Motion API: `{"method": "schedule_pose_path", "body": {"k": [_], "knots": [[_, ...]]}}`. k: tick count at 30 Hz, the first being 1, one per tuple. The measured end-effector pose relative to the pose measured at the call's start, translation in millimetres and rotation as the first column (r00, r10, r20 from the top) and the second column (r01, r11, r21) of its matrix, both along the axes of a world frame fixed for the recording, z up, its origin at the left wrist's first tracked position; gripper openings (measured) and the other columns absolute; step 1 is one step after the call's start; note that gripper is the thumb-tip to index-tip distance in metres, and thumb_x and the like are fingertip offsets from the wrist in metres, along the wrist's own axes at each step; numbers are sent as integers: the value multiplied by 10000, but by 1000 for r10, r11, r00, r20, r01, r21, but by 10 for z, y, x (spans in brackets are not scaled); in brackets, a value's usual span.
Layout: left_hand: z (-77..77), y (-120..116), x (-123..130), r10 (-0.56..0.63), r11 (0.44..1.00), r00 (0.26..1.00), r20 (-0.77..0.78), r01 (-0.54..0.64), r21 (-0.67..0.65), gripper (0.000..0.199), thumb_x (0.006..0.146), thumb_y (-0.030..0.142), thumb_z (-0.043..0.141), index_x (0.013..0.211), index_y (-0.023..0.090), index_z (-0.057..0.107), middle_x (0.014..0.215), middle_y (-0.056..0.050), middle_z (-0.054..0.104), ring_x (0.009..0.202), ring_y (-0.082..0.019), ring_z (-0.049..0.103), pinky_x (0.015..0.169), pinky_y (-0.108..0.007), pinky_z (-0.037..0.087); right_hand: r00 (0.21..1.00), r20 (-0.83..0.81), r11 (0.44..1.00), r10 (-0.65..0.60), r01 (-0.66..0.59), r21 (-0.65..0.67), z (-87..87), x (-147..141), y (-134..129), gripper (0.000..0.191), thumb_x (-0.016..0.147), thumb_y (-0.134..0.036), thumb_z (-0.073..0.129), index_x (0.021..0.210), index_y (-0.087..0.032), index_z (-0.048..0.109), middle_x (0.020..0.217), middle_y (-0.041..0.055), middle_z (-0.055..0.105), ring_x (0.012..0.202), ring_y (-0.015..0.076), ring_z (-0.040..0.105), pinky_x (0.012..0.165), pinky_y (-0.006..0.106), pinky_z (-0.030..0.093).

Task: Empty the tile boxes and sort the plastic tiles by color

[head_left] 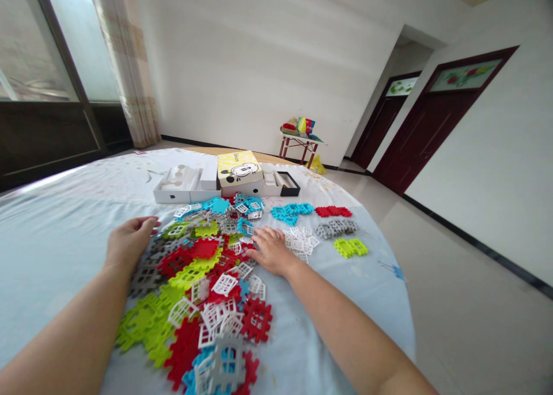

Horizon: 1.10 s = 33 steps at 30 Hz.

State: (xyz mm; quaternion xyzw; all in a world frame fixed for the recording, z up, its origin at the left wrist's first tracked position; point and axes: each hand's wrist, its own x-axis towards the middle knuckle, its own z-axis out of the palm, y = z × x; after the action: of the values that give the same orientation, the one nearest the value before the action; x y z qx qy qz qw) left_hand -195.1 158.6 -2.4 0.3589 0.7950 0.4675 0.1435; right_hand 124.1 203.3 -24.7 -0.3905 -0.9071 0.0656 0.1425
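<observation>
A heap of flat plastic interlocking building pieces in red, lime green, grey and blue lies on the table, mixed with small white window-frame pieces point(224, 284). At the heap's left edge is my left hand point(129, 242), its fingers curled together; whatever they may hold is hidden. My right hand point(272, 250), palm down with fingers apart, rests at the heap's right edge, beside a group of white window pieces point(301, 241). Separate groups lie to the right: blue pieces point(292, 212), red pieces point(333, 211), grey pieces point(336, 228) and lime green pieces point(351, 247).
Behind the heap stand a white open box point(173, 196), a yellow cartoon box point(240, 170) and a black-edged box point(290, 184). A pale blue cloth point(345, 303) covers the round table. Farther back, a small stand point(299, 141) holds colourful items near the wall.
</observation>
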Motion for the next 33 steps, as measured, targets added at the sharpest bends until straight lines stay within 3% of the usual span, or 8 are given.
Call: {"method": "schedule_pose_path", "body": {"k": [6, 10, 14, 18, 21, 27, 33], "knots": [[-16, 15, -26, -6, 1000, 1000, -11, 6, -12, 424, 693, 419, 497, 962, 140, 667, 759, -56, 686, 672, -184, 591, 655, -270, 446, 992, -128, 994, -4, 18, 109, 152, 74, 11, 456, 862, -517, 397, 1147, -194, 546, 1236, 93, 539, 1189, 239, 389, 1019, 452, 167], [-38, 30, -35, -10, 1000, 1000, -12, 9, -12, 423, 698, 432, 491, 953, 144, 667, 769, -54, 685, 653, -178, 587, 641, -268, 442, 976, -211, 986, -49, 81, 145, 439, 334, 48, 356, 891, -439, 393, 846, -200, 653, 942, 62, 657, 997, 190, 515, 965, 378, 235], [-45, 24, -40, -15, 1000, 1000, -19, 14, -18, 414, 691, 446, 499, 930, 154, 672, 732, -46, 678, 631, -173, 578, 632, -265, 435, 975, -151, 978, -165, 181, 105, 594, 644, 133, 400, 893, -383, 393, 637, -185, 628, 684, 40, 634, 787, 165, 557, 817, 309, 339], [-42, 19, -45, -14, 1000, 999, -29, 14, -15, 411, 687, 456, 493, 913, 164, 674, 723, -39, 678, 631, -170, 575, 617, -256, 428, 955, -158, 961, -250, 265, 80, 541, 752, 182, 227, 832, -329, 501, 728, -189, 646, 781, 46, 658, 852, 184, 560, 797, 301, 363], [-40, 26, -54, -15, 1000, 999, -32, 15, -17, 412, 686, 451, 487, 911, 162, 674, 716, -41, 677, 634, -179, 576, 601, -258, 424, 963, -211, 984, -167, 176, 27, 486, 611, 168, 163, 807, -305, 541, 874, -199, 646, 912, 41, 663, 922, 185, 559, 838, 309, 370], [-42, 41, -77, -24, 1000, 999, -37, 23, -21, 408, 686, 447, 490, 913, 164, 676, 702, -46, 676, 673, -202, 593, 605, -270, 420, 991, -135, 997, -5, 15, 70, 451, -19, 178, 191, 743, -277, 625, 920, -208, 647, 922, 44, 647, 931, 194, 540, 855, 320, 373], [-23, 39, -75, -30, 999, 999, -42, 28, -29, 404, 686, 447, 478, 915, 173, 668, 685, -37, 676, 708, -218, 612, 602, -272, 438, 1000, 11, 997, -27, 26, 69, 382, -451, 318, 314, 689, -314, 659, 990, -233, 618, 1003, 62, 610, 1017, 232, 499, 842, 346, 380]]}}
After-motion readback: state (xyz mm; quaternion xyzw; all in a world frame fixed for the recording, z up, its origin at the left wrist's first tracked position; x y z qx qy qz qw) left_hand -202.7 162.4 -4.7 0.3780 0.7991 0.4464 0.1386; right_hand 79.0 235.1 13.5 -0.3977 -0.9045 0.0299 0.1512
